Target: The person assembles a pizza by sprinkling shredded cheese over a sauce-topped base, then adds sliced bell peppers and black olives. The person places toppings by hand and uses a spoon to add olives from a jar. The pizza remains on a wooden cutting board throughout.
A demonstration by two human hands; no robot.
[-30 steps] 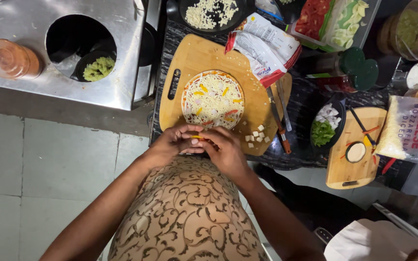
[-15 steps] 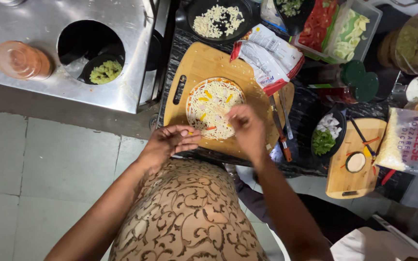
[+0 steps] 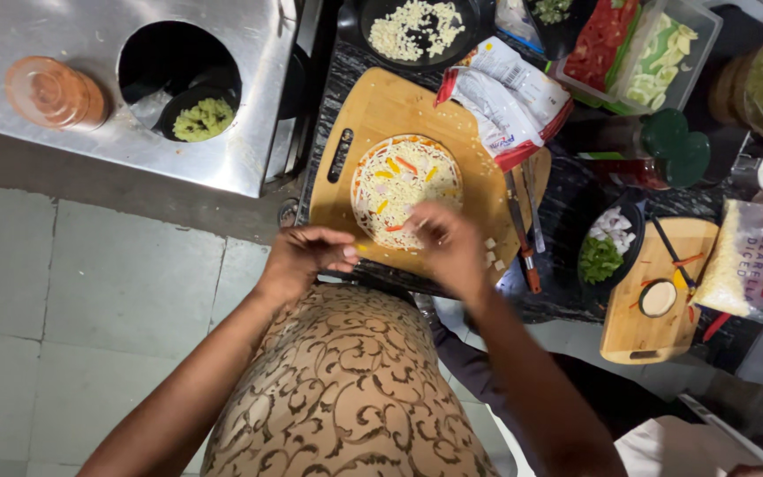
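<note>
The dark stone counter (image 3: 567, 203) was crowded, with a steel unit to one side over a tiled floor, and on it lay a wooden board (image 3: 381, 106) carrying a small round pizza (image 3: 404, 181) covered in grated cheese and strips of red and yellow pepper. A second before, I had both hands together at the near edge of the board; by this moment my right hand (image 3: 448, 247) had gone forward over the pizza's near rim, fingers bunched downward, though I could not tell whether they pinched anything. My left hand (image 3: 306, 256) had stayed back at the board's edge, fingers loosely curled, seemingly cupping something small; I could not tell what. I judged that topping was passing from left to right. A bowl of chopped greens and onion (image 3: 607, 247) stood near.
</note>
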